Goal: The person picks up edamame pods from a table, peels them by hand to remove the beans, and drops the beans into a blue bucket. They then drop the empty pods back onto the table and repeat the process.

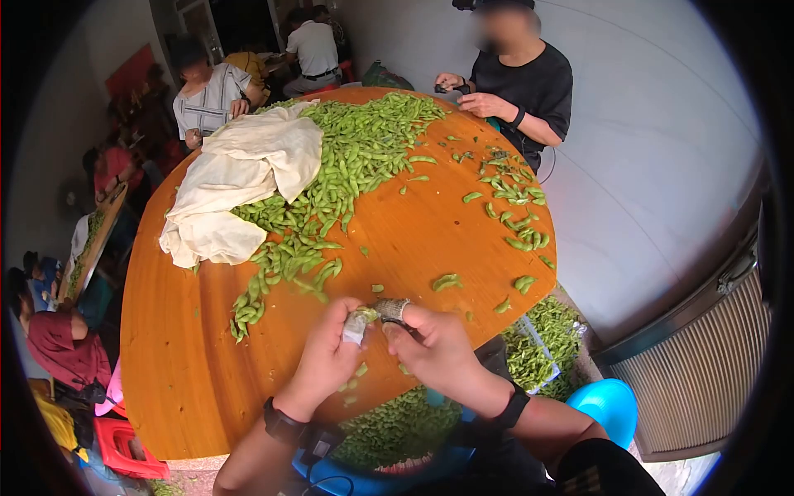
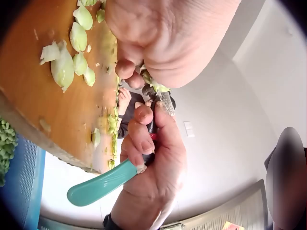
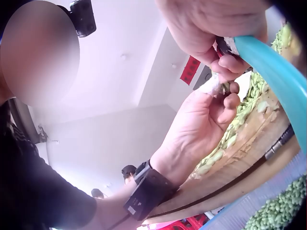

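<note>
Round and orange-brown, the wooden table [image 1: 413,240] fills the head view, and both hands meet at its near edge, at about 6 o'clock. The left hand [image 1: 327,355] pinches a green soybean pod [image 2: 154,86] between thumb and curled fingers, its grip clamped on the pod. The right hand [image 1: 438,351] is closed round a teal-handled knife [image 2: 103,184], with a wrapped thumb pressed beside the pod; the blade itself is hidden, so whether it touches the pod is hard to say. Cut pod scraps [image 2: 64,67] lie on the table just beside the hands. Below the edge, a blue basin [image 1: 397,430] holds shelled beans. Farther off, toward 11 o'clock, a heap of soybean pods [image 1: 347,174] spreads beside a cream cloth [image 1: 240,186]. At 1 o'clock, a person in a black shirt [image 1: 533,83] sits at the far rim.
</note>
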`<state>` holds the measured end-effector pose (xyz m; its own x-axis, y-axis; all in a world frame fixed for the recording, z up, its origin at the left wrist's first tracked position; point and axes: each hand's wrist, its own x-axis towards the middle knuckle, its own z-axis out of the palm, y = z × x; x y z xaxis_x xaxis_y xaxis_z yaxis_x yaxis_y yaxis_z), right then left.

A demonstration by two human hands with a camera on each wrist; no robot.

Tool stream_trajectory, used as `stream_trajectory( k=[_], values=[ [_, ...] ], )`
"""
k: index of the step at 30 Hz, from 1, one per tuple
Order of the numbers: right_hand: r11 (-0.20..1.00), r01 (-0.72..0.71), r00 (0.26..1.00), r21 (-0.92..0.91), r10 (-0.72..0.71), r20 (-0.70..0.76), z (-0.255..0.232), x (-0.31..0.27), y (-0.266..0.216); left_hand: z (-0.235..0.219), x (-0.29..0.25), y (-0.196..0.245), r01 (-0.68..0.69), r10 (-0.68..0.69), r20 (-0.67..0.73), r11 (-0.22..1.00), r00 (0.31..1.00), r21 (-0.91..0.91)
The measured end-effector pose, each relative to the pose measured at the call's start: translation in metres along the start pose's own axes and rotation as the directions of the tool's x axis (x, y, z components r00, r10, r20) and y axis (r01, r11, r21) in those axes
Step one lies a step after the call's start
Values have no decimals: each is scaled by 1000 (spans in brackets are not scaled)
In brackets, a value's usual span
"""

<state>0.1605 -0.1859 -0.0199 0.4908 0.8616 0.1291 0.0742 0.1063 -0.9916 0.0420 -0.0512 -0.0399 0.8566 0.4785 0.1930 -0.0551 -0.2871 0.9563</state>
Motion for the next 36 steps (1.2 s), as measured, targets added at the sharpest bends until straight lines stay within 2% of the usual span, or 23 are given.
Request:
stream_trajectory(
  k=[3,7,9,10,11,12,13,15,17,19,20,21,23,24,25,26,27,28,29,30,31,34,36],
  values=[
    [999,7,1000,33,-6,-16,1,-1,5,3,0,7,72,-75,-36,994,997,-82],
    [999,-5,1000,43,5,-6,2,-7,7,6,0,2,54,-58,-104,998,993,-44],
    [999,-26,1000,32,26,4,-7,-5,11,10,-8,24,286,-261,-130,926,956,245],
    [998,61,997,-28,-62,-47,-19,-3,19,7,-11,35,348,-341,-92,847,936,402],
    [986,142,984,-92,-151,-93,-32,-3,25,4,-14,40,352,-342,-100,844,934,404],
    [970,139,981,-200,-163,-107,-47,-2,23,0,-18,43,60,-74,-3,779,997,624],
    [943,134,977,-304,-177,-119,-63,1,19,-5,-21,48,-227,168,158,592,973,773],
    [920,7,986,-391,-72,-153,-85,1,13,-18,-18,53,-162,131,107,541,986,825],
    [927,-22,986,-374,-41,-159,-93,1,14,-39,0,42,-64,243,-35,388,969,920],
    [923,-71,987,-379,9,-162,-94,2,15,-57,19,21,-18,241,-69,340,968,940],
    [923,15,986,-384,-77,-146,-91,3,19,-64,27,12,22,242,-97,294,965,956],
    [923,20,986,-384,-81,-144,-87,3,17,-71,31,8,24,246,-99,291,964,956],
    [943,50,989,-329,-93,-117,-77,1,11,-78,37,2,-44,197,-26,343,980,938],
    [927,83,990,-365,-118,-73,-76,0,16,-74,37,6,-50,198,-20,343,980,938],
    [927,80,990,-366,-118,-83,-73,1,15,-68,34,15,-3,177,-85,448,981,894],
    [959,42,998,-281,-52,-26,-67,2,12,-61,31,20,42,144,-144,548,979,835],
    [981,-3,999,-195,11,38,-59,3,8,-53,25,19,34,141,-133,551,981,834],
    [986,-138,986,-96,146,83,-50,3,-7,-43,17,16,40,109,-160,695,981,718],
    [985,-142,986,-97,149,72,-42,5,-7,-33,14,17,47,72,-182,815,981,578],
    [973,-232,963,0,230,140,-35,8,-6,-18,13,25,-112,222,-125,812,967,573],
    [942,-323,930,90,298,215,-28,10,-7,-10,9,32,3,53,-111,893,992,450],
    [939,-328,929,104,300,216,-19,12,-9,3,3,24,-37,70,-79,934,994,356],
    [936,-336,926,109,307,222,-18,11,-9,6,1,20,13,21,-120,963,993,271]
  ],
)
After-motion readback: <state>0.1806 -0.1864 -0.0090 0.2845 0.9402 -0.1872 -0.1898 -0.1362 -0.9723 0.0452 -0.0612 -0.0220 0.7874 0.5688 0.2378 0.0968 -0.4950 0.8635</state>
